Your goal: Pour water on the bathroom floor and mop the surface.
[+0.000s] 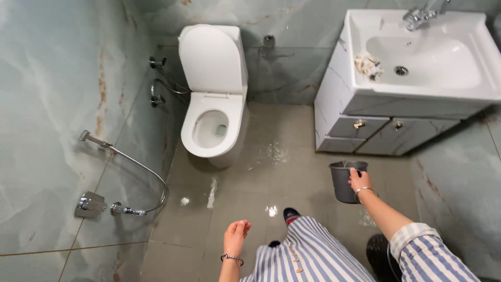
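Observation:
My right hand [360, 182] grips the rim of a small dark grey bucket [344, 184] and holds it above the wet floor, in front of the vanity cabinet. My left hand [236, 236] hangs free over the floor tiles with its fingers loosely curled and holds nothing. A white toilet [214, 104] with its lid up stands ahead, between the two hands and the back wall.
A white washbasin [433, 62] with a crumpled cloth [368, 66] in it sits on a marble-look cabinet [360, 125] at the right. A spray hose [135, 167] and taps hang on the left wall. Water streaks the floor [271, 156]. A dark bin [381, 256] stands by my right side.

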